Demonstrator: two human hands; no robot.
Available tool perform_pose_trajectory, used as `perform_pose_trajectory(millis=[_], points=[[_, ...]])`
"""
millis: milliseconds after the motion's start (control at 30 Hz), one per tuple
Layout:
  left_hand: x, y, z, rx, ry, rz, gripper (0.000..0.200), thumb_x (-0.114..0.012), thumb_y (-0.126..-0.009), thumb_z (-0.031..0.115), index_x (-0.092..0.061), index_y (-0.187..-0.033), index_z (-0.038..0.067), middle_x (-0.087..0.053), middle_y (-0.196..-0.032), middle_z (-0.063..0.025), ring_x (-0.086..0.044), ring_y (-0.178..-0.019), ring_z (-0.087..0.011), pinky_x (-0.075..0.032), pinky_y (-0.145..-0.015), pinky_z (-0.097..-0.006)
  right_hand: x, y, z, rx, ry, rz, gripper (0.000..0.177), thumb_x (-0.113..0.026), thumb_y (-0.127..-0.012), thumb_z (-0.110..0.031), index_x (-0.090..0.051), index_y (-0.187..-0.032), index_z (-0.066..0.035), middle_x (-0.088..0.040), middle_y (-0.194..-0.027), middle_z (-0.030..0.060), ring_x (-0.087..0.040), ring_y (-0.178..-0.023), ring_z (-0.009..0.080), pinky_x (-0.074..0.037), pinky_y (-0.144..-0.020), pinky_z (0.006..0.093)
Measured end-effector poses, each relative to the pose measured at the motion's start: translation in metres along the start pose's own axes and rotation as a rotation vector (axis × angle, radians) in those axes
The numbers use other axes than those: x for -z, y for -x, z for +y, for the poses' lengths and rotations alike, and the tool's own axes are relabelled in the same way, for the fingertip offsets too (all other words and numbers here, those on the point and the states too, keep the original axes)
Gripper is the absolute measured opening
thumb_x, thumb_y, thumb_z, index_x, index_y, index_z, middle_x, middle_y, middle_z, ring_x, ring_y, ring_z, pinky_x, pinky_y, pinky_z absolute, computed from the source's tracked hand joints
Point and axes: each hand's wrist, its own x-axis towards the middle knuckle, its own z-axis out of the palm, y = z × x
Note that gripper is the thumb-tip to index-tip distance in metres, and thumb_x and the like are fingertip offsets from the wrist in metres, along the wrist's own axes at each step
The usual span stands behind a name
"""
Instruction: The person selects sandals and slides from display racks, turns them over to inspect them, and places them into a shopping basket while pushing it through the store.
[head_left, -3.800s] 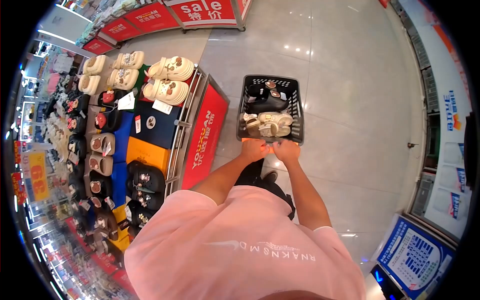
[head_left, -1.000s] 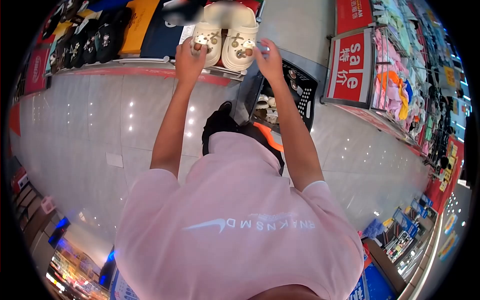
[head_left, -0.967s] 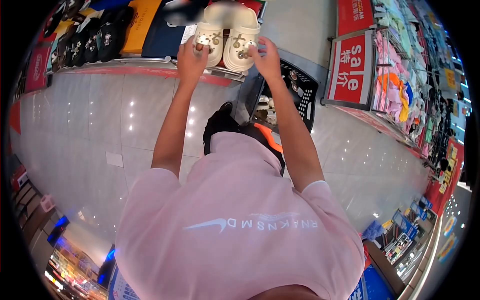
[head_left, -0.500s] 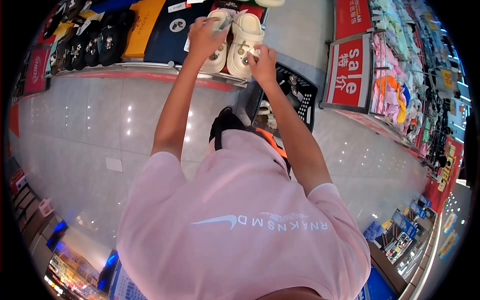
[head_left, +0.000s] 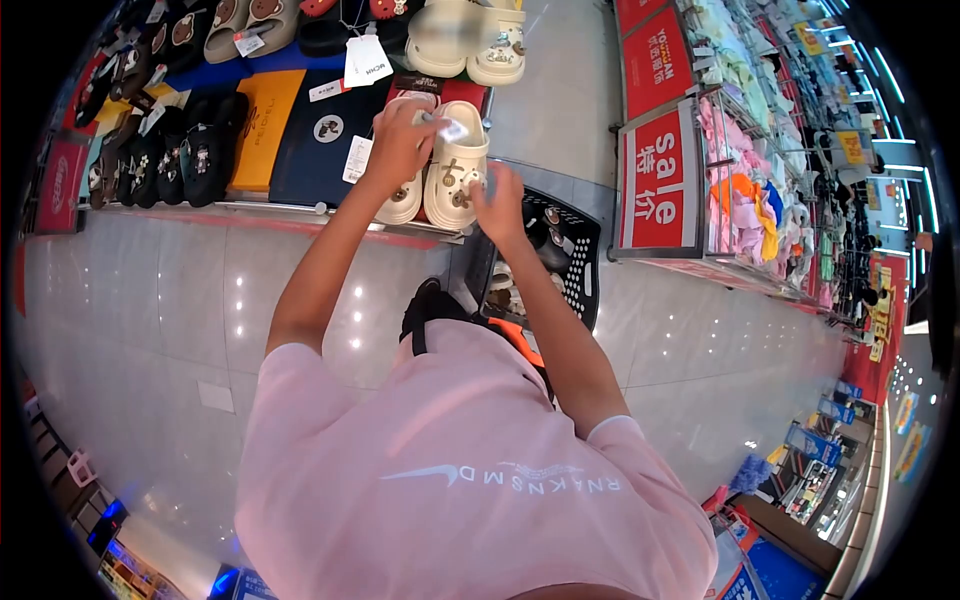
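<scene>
As they lie paired, cream clogs (head_left: pixel 441 211) bear charms (head_left: pixel 452 173)

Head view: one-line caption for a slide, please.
Left hand and right hand hold cream clogs at the shoe display, beside a black basket.

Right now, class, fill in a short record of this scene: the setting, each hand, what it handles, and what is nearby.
Setting: shop aisle beside a shoe display
Left hand: closed over the heel end of the cream clogs
Right hand: against the side of the same pair; grip unclear
Clogs: lying on the display's edge, charms on top
Black basket: on the floor below, shoes inside
Red sale sign: beside the basket
</scene>
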Motion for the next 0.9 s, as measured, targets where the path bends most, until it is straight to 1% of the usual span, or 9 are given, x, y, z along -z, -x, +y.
perform_pose_trajectory(millis=[133,233,433,467,600,700,733,800,900], points=[[0.017,0.049,0.012,0.088,0.112,-0.113,0.042,-0.068,-0.074,0.003,-0.076,-0.107,0.026,-0.059,-0.112,-0.0013,-0.052,-0.105,-0.0246,-0.035,-0.085,-0.0401,0.002,-0.026,-0.023,0.062,-0.092,0.160,0.036,-0.065,-0.088,-0.020,-0.055,-0.118,-0.002,-0.058,-0.112,0.0195,-0.051,-0.108,0.0387,-0.039,-0.095,0.0456],[0.013,0.075,0.016,0.153,0.158,-0.081,0.042,-0.067,-0.075,0.002,-0.076,-0.109,0.026,-0.061,-0.110,-0.0014,-0.053,-0.104,-0.0236,-0.036,-0.085,-0.0396,0.002,-0.052,-0.045,0.225,0.006,0.094,0.040,-0.067,-0.087,-0.022,-0.056,-0.119,-0.003,-0.058,-0.114,0.0189,-0.052,-0.109,0.0384,-0.039,-0.096,0.0456],[0.014,0.080,0.017,0.232,0.144,-0.125,0.033,-0.066,-0.078,0.002,-0.075,-0.104,0.020,-0.062,-0.110,-0.0035,-0.054,-0.105,-0.0261,-0.038,-0.090,-0.0388,-0.026,-0.038,-0.027,0.163,0.255,-0.185,0.061,-0.081,-0.072,-0.029,-0.057,-0.128,-0.018,-0.050,-0.127,0.0128,-0.034,-0.131,0.0380,-0.039,-0.103,0.0511],[0.009,0.080,0.005,0.202,0.248,-0.037,0.026,-0.068,-0.079,0.006,-0.074,-0.103,0.017,-0.062,-0.110,-0.0042,-0.055,-0.106,-0.0271,-0.041,-0.091,-0.0396,-0.028,-0.037,-0.026,0.141,0.246,-0.179,0.062,-0.081,-0.072,-0.029,-0.056,-0.128,-0.018,-0.050,-0.126,0.0124,-0.034,-0.132,0.0380,-0.039,-0.103,0.0508],[0.019,0.070,-0.024,0.455,0.059,0.144,0.025,-0.071,-0.080,0.018,-0.070,-0.104,0.013,-0.062,-0.113,-0.0085,-0.057,-0.104,-0.0306,-0.043,-0.090,-0.0425,-0.027,-0.038,-0.030,0.120,0.244,-0.184,0.059,-0.079,-0.075,-0.034,-0.058,-0.126,-0.017,-0.050,-0.129,0.0129,-0.030,-0.135,0.0378,-0.040,-0.102,0.0489],[0.003,0.085,-0.077,0.980,0.199,0.047,0.047,-0.069,-0.087,0.035,-0.062,-0.127,0.011,-0.062,-0.114,-0.0111,-0.058,-0.103,-0.0268,-0.046,-0.086,-0.0393,-0.025,-0.048,-0.025,0.070,0.315,-0.213,0.052,-0.072,-0.082,-0.044,-0.061,-0.125,-0.014,-0.057,-0.126,0.0156,-0.042,-0.130,0.0361,-0.043,-0.100,0.0457],[0.010,0.078,-0.079,1.221,0.437,-0.051,0.061,-0.067,-0.090,0.041,-0.052,-0.138,0.006,-0.065,-0.110,-0.0105,-0.060,-0.099,-0.0207,-0.048,-0.082,-0.0341,-0.023,-0.058,-0.025,-0.085,0.132,-0.195,0.053,-0.068,-0.084,-0.046,-0.061,-0.124,-0.012,-0.059,-0.123,0.0166,-0.047,-0.125,0.0356,-0.043,-0.099,0.0454],[0.023,0.070,-0.070,1.295,0.618,-0.164,0.064,-0.067,-0.090,0.041,-0.050,-0.138,0.003,-0.066,-0.106,-0.0100,-0.061,-0.097,-0.0183,-0.049,-0.081,-0.0305,-0.021,-0.088,-0.023,-0.394,-0.237,-0.162,0.056,-0.062,-0.087,-0.052,-0.062,-0.123,-0.008,-0.064,-0.119,0.0188,-0.056,-0.117,0.0347,-0.044,-0.099,0.0449],[0.002,0.094,-0.093,1.193,0.754,-0.227,0.061,-0.068,-0.089,0.038,-0.053,-0.135,0.002,-0.066,-0.105,-0.0090,-0.062,-0.097,-0.0149,-0.050,-0.080,-0.0271,-0.037,-0.135,-0.003,-0.335,-0.264,-0.051,0.061,-0.056,-0.090,-0.054,-0.060,-0.123,-0.002,-0.067,-0.114,0.0210,-0.063,-0.109,0.0349,-0.043,-0.100,0.0452]])
